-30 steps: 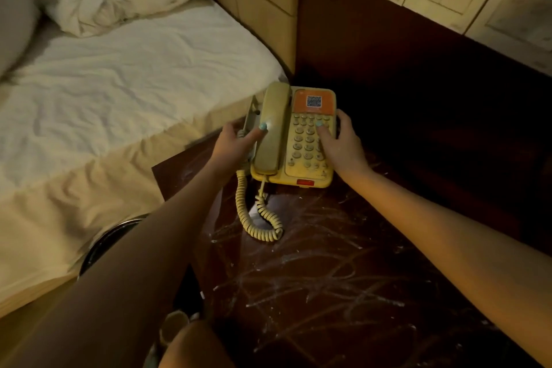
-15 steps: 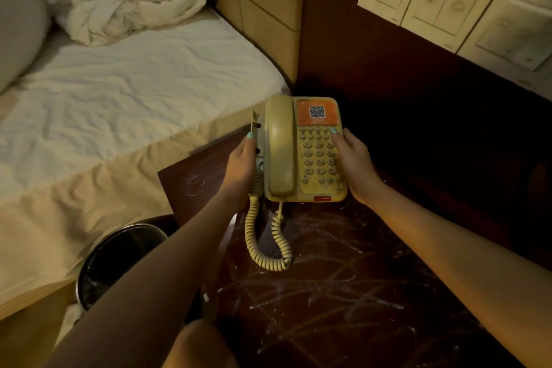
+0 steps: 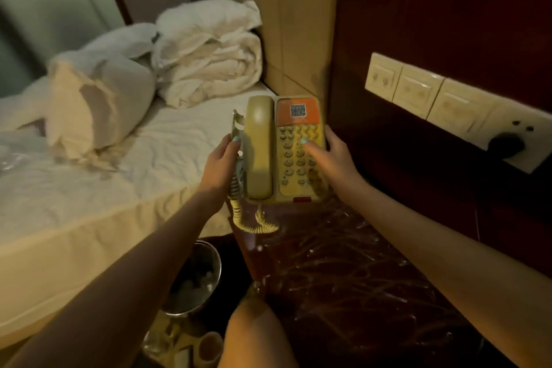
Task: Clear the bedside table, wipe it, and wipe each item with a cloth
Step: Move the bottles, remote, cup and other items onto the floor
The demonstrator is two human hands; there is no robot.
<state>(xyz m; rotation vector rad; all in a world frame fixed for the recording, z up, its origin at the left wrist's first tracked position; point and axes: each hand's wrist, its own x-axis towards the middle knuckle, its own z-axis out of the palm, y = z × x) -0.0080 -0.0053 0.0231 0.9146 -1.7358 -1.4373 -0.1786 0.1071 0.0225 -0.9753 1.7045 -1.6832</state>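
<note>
A yellow corded telephone (image 3: pixel 283 152) with an orange label and its handset in the cradle is held up above the far left corner of the dark bedside table (image 3: pixel 343 278). My left hand (image 3: pixel 219 161) grips its left side and my right hand (image 3: pixel 331 155) grips its right side, thumb over the keypad. The coiled cord (image 3: pixel 254 222) hangs from the phone's front down to the table edge. White streaks and smears cover the tabletop. No cloth is visible.
A bed (image 3: pixel 104 176) with white sheets, a pillow (image 3: pixel 98 104) and a bundled duvet (image 3: pixel 209 60) lies to the left. A metal bin (image 3: pixel 194 278) stands between bed and table. Wall switches and a socket (image 3: pixel 442 101) sit on the dark panel to the right.
Both hands have lifted the phone off the tabletop and toward the bed side; the cord now trails up from the table. The view has swung upward, showing more of the bed.
</note>
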